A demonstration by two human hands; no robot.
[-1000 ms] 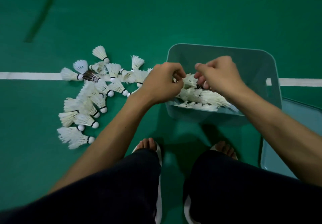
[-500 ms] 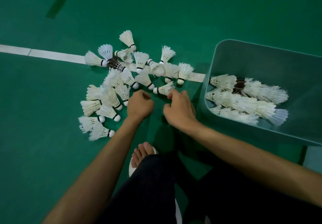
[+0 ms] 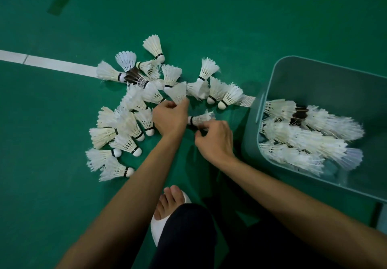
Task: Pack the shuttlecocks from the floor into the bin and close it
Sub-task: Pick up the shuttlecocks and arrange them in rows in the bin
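— Where are the hands?
— The left hand (image 3: 170, 120) pinches a shuttlecock (image 3: 178, 94) by its feathers, at the right edge of the pile (image 3: 125, 122). The right hand (image 3: 214, 141) curls its fingers onto a second shuttlecock (image 3: 200, 119) lying on the green floor (image 3: 230, 28); gripped or only touched, I cannot tell.
— And the bin (image 3: 293, 65)?
— Open, just right of the hands, with stacked shuttlecocks (image 3: 310, 139) lying inside. Their black bands are too small to read.

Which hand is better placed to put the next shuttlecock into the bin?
Probably the right hand: it is nearer the bin, and its fingers reach the lone shuttlecock. The left hand grips a pile shuttlecock but lies farther from the bin.
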